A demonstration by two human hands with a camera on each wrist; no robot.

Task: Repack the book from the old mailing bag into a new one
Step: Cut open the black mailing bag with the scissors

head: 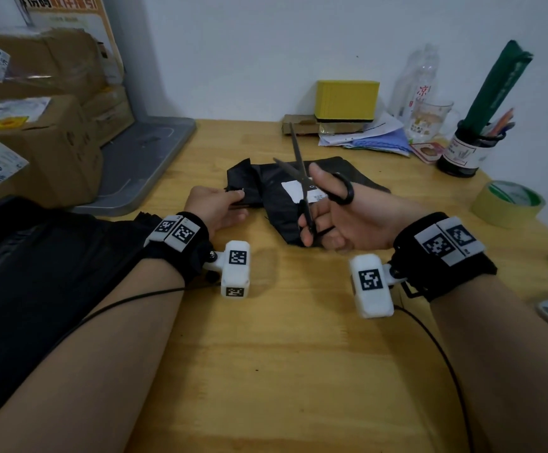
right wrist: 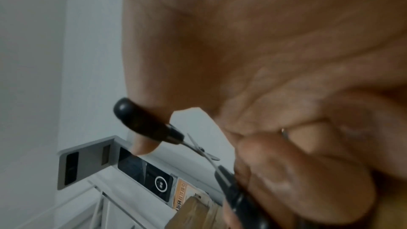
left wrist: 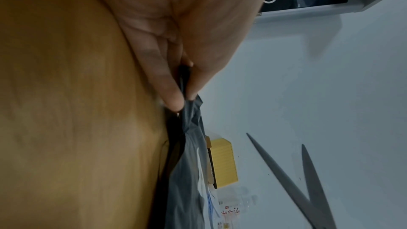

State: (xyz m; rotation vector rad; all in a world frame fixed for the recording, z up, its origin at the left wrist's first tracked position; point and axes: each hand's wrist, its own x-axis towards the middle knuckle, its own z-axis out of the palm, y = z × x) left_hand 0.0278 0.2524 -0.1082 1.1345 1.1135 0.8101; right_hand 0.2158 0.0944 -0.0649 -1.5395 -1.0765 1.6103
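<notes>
A black mailing bag (head: 266, 188) with a white label (head: 293, 189) lies flat on the wooden table (head: 266, 338). My left hand (head: 217, 204) pinches the bag's left edge (left wrist: 187, 111) between thumb and fingers. Over the bag's middle, my right hand (head: 331, 217) holds black-handled scissors (head: 302, 178), thumb through one loop (right wrist: 141, 121), fingers in the other. The blades (left wrist: 293, 180) are spread apart and point away from me. The book is hidden inside the bag.
A stack of black bags (head: 30, 282) lies at the left under my forearm. Cardboard parcels (head: 37, 125) sit on a grey scale (head: 148, 158). A yellow box (head: 346, 99), papers, glass mug (head: 429, 120), pen pot (head: 468, 148) and tape roll (head: 508, 204) line the back right.
</notes>
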